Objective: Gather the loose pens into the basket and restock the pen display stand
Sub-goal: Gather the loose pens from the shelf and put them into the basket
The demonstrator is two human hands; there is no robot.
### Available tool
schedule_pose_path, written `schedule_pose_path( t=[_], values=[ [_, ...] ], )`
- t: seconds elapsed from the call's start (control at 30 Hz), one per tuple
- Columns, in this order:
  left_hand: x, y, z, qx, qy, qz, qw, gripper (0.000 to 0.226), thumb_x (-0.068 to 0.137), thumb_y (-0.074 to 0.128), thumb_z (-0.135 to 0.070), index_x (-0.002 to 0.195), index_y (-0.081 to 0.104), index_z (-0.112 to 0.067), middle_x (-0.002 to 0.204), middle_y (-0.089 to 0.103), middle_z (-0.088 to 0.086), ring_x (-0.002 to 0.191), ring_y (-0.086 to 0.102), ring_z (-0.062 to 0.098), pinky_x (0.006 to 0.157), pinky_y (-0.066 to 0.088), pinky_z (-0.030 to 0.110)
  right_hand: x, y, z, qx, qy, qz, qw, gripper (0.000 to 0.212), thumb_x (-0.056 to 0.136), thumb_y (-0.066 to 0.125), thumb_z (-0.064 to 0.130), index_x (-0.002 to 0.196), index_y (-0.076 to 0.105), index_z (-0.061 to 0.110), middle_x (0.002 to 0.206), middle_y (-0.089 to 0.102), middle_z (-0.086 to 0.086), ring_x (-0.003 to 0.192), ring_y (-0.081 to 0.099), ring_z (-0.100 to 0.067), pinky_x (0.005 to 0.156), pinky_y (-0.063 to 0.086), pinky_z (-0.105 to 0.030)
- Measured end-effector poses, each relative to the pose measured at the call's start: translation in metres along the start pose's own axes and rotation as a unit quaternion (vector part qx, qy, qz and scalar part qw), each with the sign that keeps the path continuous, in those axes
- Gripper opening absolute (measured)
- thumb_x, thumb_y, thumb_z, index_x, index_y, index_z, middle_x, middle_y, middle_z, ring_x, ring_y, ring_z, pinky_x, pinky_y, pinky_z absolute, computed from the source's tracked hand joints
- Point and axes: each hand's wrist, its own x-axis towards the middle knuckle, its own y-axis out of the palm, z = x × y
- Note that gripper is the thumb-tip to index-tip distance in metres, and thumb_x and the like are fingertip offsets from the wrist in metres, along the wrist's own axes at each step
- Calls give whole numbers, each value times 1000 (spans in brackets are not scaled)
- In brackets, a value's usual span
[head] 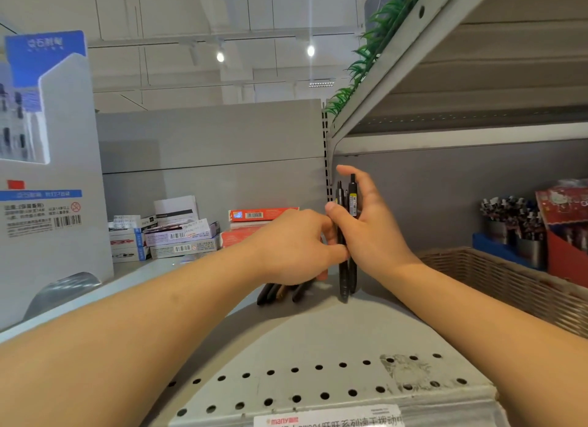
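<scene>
1. The right hand [369,226] holds a bundle of black pens [347,235] upright, tips resting on the grey metal shelf [318,337]. Standing them on end most likely squares their ends before they go in together.
2. That hand is curled round the bundle from the 3 o'clock side: palm against the barrels, thumb raised beside the clicker tops, fingers wrapped behind, out of sight.
3. The left hand [296,245] meets the bundle from 9 o'clock. Its thumb and fingers pinch the barrels at mid-height, apparently pressing a pen in or steadying the stack.
4. Several loose dark pens [280,291] lie flat on the shelf just under the left hand, at about 7 o'clock from the bundle, not yet gathered.
5. The woven basket [509,286] sits at 3 o'clock, near the right forearm; its inside is not visible, so I cannot tell what it holds.
6. A white cardboard display stand [54,188] rises at 9 o'clock, well apart from the hands, with small stationery boxes [165,235] stacked beside it.
</scene>
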Motion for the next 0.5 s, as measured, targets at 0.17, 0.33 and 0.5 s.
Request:
schedule_pose_path(
  t=[0.17,0.33,0.5],
  values=[
    [0,-9,11,107,-12,-28,994,24,89,52,-33,71,64,-23,67,66,-4,68,61,12,56,45,28,-1,-5,3,-21,-10,-3,1000,52,100,61,19,141,39,42,101,66,13,90,62,9,67,39,2],
    [0,-1,24,228,-79,95,966,35,90,58,-48,82,73,-17,80,70,3,77,65,19,71,57,38,-1,-4,5,-37,-12,-5,999,31,101,59,23,120,43,42,96,65,-1,82,62,-10,61,45,-7],
    [2,6,17,209,-91,112,967,38,88,61,-49,71,69,-16,66,64,2,63,59,16,59,50,31,0,-5,5,-24,-9,-4,1000,31,100,61,22,119,45,39,99,65,-2,84,63,-13,63,48,-10]
  ],
)
